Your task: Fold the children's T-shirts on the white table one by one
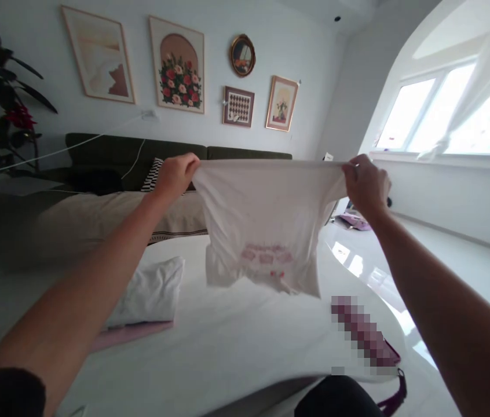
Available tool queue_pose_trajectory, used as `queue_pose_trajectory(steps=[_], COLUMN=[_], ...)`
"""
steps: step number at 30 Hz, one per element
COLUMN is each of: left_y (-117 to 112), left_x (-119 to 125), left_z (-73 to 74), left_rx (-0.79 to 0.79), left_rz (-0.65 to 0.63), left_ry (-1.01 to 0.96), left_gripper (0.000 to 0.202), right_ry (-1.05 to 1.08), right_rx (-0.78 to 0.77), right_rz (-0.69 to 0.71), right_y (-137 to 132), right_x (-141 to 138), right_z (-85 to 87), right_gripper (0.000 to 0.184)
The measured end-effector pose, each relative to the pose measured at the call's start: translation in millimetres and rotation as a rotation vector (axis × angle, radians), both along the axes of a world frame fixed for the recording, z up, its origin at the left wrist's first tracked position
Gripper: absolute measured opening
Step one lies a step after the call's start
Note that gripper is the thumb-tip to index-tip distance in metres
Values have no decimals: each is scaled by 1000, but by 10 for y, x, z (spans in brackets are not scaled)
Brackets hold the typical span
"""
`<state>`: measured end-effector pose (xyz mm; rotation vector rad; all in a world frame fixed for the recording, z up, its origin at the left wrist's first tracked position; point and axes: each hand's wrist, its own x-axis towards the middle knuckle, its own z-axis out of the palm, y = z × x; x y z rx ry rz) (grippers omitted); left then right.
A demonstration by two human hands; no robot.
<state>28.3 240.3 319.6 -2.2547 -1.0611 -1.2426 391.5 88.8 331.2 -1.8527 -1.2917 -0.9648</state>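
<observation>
A white T-shirt (pixel 266 208) hangs stretched out in the air above the white table, its top edge pulled nearly straight. A faded reddish print shows low on it. My left hand (pixel 176 174) is closed on the left end of that edge, and my right hand (pixel 365 184) pinches the right end. Both arms reach forward. Below and left, partly behind my left forearm, lies a stack of folded clothes (pixel 152 292), white on top with pink beneath.
On the right of the round white table (pixel 245 341) lies a purplish item (pixel 364 333), blurred by pixels, with a strap. Behind stands a dark green sofa (pixel 245 152) with a beige cover. A plant (pixel 6 92) is at far left, a window (pixel 427 110) at right.
</observation>
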Motion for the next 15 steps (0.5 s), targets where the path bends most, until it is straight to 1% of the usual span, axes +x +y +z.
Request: queue_pose_trajectory(steps=[1, 2, 3, 4, 5, 6, 7, 8, 10, 11, 12, 14, 15], left_y=[-58, -120, -180, -235, -285, -332, -380, -431, -558, -634, -719, -903, -997], left_x=[6, 10, 14, 20, 26, 32, 35, 36, 32, 27, 22, 10, 3], left_z=[87, 137, 136, 80, -35, -204, -423, -680, -1271, -1582, -1888, -2449, -2691], left_rx=[12, 6, -13, -39, -65, -100, -143, -190, -386, -484, -565, -679, -710], left_rz=[-25, -47, -64, -77, -91, -104, -115, -123, -141, -131, -120, -154, -190], left_ry=[-24, -28, -19, -5, 11, 21, 27, 31, 20, 22, 16, 23, 26], left_gripper=[34, 33, 33, 32, 32, 32, 33, 34, 37, 38, 37, 33, 31], right_ry=[26, 34, 26, 10, 3, 3, 3, 4, 5, 25, 35, 46, 50], right_rx=[58, 97, 104, 80, 39, -7, -56, -104, -195, -283, -328, -394, -419], right_rz=[-26, -29, -2, 41, 84, 122, 156, 178, 206, 213, 212, 213, 211], right_y=[-13, -43, -84, -130, -179, -229, -281, -334, -449, -511, -577, -713, -780], right_x=[42, 86, 129, 169, 206, 237, 260, 273, 267, 248, 220, 150, 117], right_z=[27, 19, -35, -141, -299, -506, -756, -1038, -1652, -1961, -2256, -2775, -2988], right_gripper=[35, 33, 31, 28, 26, 23, 20, 18, 17, 19, 19, 19, 20])
